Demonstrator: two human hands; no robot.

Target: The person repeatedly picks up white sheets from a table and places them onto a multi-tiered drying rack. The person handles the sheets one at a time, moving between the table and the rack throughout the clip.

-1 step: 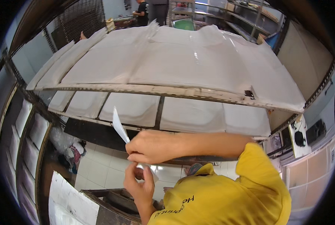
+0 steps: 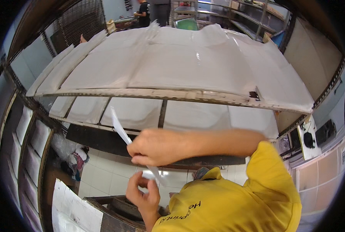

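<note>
A thin white sheet (image 2: 119, 127), seen nearly edge-on, is pinched in the fingers of my right hand (image 2: 157, 147). It slants from upper left to lower right, and its lower end, blurred, comes out below that hand. Just beneath is my left hand (image 2: 143, 195), with its fingers curved and a gap between thumb and forefinger. The sheet's lower end passes close by the left thumb; I see no grip there.
Large stacks of white sheets (image 2: 172, 67) cover the rack's upper shelf, and more white stacks (image 2: 195, 116) fill the shelf below. Upright slots with white sheets (image 2: 38, 139) stand at left. A dark wooden frame (image 2: 118, 212) and a white board (image 2: 74, 205) are near my left arm. A person (image 2: 143, 13) stands far back.
My right hand has shifted slightly up and left with the white sheet. The gap between my two hands has widened, and the sheet's lower end now shows between them.
</note>
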